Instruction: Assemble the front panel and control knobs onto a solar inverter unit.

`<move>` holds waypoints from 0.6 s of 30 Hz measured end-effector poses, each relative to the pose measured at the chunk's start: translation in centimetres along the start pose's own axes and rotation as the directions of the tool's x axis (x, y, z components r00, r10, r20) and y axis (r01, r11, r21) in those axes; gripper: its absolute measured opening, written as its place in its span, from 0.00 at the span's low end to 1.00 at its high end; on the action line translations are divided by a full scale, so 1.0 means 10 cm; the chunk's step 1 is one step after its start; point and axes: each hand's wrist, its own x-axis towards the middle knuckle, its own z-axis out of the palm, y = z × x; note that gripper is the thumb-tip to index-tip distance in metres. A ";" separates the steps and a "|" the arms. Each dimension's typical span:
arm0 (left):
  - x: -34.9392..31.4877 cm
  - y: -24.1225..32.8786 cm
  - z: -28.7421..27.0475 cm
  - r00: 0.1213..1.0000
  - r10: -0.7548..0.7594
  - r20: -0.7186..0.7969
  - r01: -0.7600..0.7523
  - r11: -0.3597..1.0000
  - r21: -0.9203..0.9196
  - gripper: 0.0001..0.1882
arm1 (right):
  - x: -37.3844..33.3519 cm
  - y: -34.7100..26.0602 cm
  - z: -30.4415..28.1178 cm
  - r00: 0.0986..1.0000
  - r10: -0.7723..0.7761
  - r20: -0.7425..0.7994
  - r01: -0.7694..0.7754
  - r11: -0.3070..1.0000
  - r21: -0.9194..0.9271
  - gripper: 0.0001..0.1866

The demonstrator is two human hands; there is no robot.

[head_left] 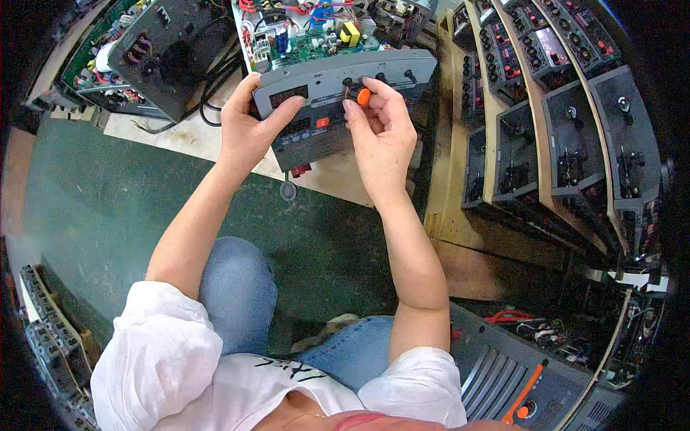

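Note:
A grey front panel [415,70] with dark display windows, black shafts and an orange-red switch [323,123] stands tilted in front of me. My left hand [243,123] grips its left end, with the thumb across the front by the display and fingers behind the edge. Between the thumb and bent fingers of my right hand [382,141] is a round orange knob [364,95], close to one of the black shafts [349,82]. Whether the knob touches that shaft cannot be made out. Behind the panel lies a green circuit board [309,44] with wires and a yellow transformer [350,33].
Wooden shelving [496,136] on the right holds several grey panels and housings. An opened machine casing [169,61] with black cables stands at far left. Beside my right elbow sits a grey vented cover [496,381] with an orange stripe. More panels [54,323] are at lower left.

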 end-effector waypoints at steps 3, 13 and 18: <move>0.03 -0.03 -0.04 0.999 0.018 0.030 -0.019 0.999 0.029 0.12 | 0.01 -0.01 0.00 0.997 -0.077 0.004 0.077 0.996 -0.037 0.16; 0.04 -0.07 -0.07 0.998 0.020 0.063 -0.023 0.999 0.047 0.13 | 0.07 -0.10 -0.11 0.852 -0.508 0.122 0.512 0.763 -0.396 0.18; 0.04 -0.08 -0.14 0.987 -0.039 0.153 0.028 0.997 0.075 0.16 | 0.10 -0.13 -0.10 0.834 -0.528 0.160 0.542 0.729 -0.417 0.19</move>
